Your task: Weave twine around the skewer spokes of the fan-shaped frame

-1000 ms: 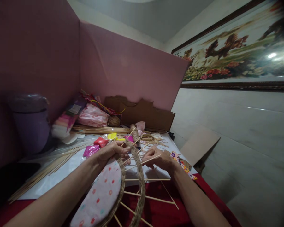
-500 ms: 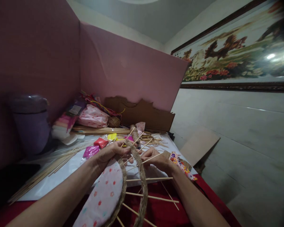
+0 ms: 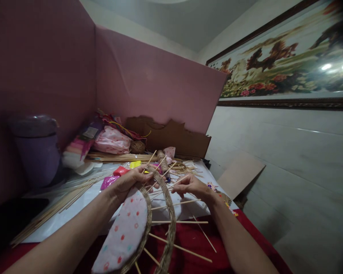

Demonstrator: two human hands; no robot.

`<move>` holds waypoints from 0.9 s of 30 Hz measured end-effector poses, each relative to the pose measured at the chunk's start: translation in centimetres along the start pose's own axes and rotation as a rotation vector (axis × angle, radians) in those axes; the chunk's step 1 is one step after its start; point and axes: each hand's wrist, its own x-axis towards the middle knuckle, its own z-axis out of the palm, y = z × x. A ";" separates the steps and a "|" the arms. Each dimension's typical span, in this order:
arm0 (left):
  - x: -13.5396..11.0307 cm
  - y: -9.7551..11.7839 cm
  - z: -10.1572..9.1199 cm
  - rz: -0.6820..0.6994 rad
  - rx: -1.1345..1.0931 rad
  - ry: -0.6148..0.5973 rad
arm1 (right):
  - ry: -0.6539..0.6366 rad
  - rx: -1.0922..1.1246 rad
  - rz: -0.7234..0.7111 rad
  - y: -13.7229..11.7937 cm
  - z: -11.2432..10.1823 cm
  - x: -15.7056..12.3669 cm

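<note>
The left hand grips the far end of a woven piece, its fingers pinching the top of the outer twine band. The piece tilts at the near centre, above a red cloth and a white sheet. Its floral fabric panel lies on the left, edged with twine, and thin sticks fan out from that edge past the outer band. To the right, the right hand has its fingers drawn together beside the farther sticks; whether they pinch a stick or a strand cannot be told.

A loose stick lies to the right of the band. Beyond the hands are 3 packets, magenta, red and yellow, and a twine roll. Farther back, a twine ball sits before torn cardboard. A lidded purple container stands at far left.
</note>
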 end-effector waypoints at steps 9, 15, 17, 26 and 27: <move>0.2 0.0 -0.7 0.021 0.006 -0.007 | -0.012 -0.040 -0.155 -1.4 -0.5 -1.0; 0.1 0.1 -0.6 0.020 0.009 -0.001 | 0.022 -0.003 -0.060 -1.5 -0.5 -1.4; 0.1 0.2 -0.7 0.025 0.006 0.019 | 0.035 0.046 -0.052 -1.4 -0.5 -1.6; 0.1 0.0 -0.5 0.025 0.050 0.041 | 0.099 -0.154 -0.328 -2.7 -0.2 -1.9; 0.2 -0.1 -0.5 0.025 0.062 0.046 | 0.093 -0.182 -0.332 -2.8 -0.1 -1.9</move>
